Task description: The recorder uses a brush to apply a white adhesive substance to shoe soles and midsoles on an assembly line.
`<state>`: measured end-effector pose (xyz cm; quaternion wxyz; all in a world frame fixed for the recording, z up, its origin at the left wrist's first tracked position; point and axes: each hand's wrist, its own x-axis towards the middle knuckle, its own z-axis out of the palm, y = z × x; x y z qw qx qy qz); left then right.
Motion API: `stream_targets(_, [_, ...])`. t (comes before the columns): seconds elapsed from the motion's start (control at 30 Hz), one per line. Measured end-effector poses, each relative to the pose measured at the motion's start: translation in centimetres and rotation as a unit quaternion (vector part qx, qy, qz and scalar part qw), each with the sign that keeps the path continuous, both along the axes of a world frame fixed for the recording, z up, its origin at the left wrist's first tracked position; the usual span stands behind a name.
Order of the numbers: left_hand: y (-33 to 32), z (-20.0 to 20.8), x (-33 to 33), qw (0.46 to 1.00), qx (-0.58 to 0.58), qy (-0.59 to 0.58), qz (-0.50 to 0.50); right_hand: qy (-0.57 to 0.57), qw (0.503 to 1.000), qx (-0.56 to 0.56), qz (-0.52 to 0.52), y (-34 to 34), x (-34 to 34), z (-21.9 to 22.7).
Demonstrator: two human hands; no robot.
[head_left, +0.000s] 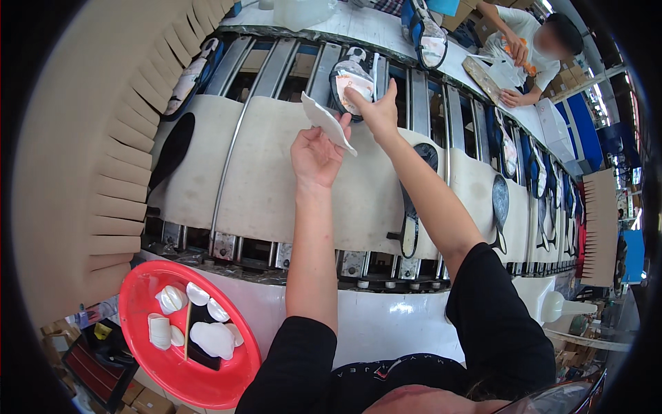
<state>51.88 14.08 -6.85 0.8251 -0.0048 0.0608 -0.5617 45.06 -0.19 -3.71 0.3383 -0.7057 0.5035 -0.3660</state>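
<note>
My left hand (317,155) is closed on a thin white pad (323,119), curved and held tilted above the conveyor. Beyond it, my right hand (378,114) grips a shoe upper on a last (352,79), its thumb against the pale, orange-marked underside and its index finger pointing up. This upper lies across the metal rollers with its dark toe part away from me. A thin white strip (375,65) stands along its right side. On the beige belt to the right of my hands lies a dark, long-handled sole-shaped piece (412,200).
A red basin (131,310) with several white pads stands at the lower left. Fringed cardboard covers (114,200) arch over the conveyor (265,186) at the left. More uppers (507,141) sit along the line. Across it, a co-worker (520,52) handles something at the white table.
</note>
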Motion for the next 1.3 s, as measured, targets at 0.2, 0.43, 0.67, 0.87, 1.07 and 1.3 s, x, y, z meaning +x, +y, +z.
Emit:
stream_targets(0.2, [0.1,-0.1,0.3,1.000,0.005,0.009,-0.005,0.000,0.998,-0.011,-0.054,1.2,0.0,0.7])
stream_targets(0.43, [-0.3,-2.0,1.9,0.993,0.092,-0.074,-0.008,-0.135,0.991,-0.006,0.008,4.6,-9.8,7.8])
stream_targets(0.67, [2.0,7.2,0.7,0.945,0.155,-0.166,0.234,-0.211,0.860,0.435,0.165,23.3,-24.7,21.6])
stream_targets(0.87, [9.0,15.6,-8.1,0.855,0.097,-0.485,0.153,-0.358,0.709,0.446,0.413,36.8,-31.6,26.4])
stream_targets(1.07, [19.4,10.9,-18.0,0.745,0.147,-0.629,-0.164,-0.379,0.648,0.422,0.508,40.6,-37.8,27.5])
stream_targets(1.3, [30.1,3.4,-23.8,0.577,0.267,-0.755,-0.159,-0.334,0.547,0.472,0.605,39.2,-41.8,27.9])
